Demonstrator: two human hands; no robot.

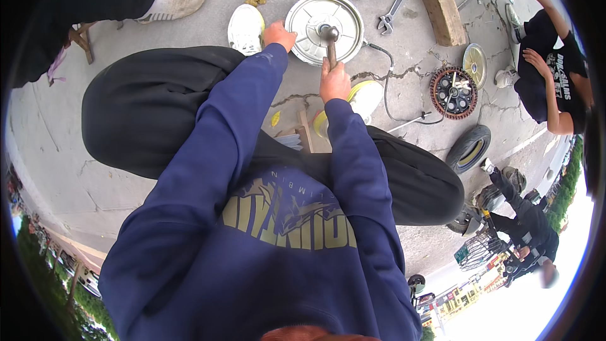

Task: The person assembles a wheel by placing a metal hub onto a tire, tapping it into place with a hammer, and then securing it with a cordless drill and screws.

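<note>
While the right hand gripped a hammer over the hub at twelve o'clock, the left hand steadied its rim; hammering looked underway, hub unopened.

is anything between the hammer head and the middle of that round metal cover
Nothing visible. The right hand holds the hammer with its head right at the hub of the round metal cover. The left hand rests at the cover's left rim, clear of the hub.
</note>
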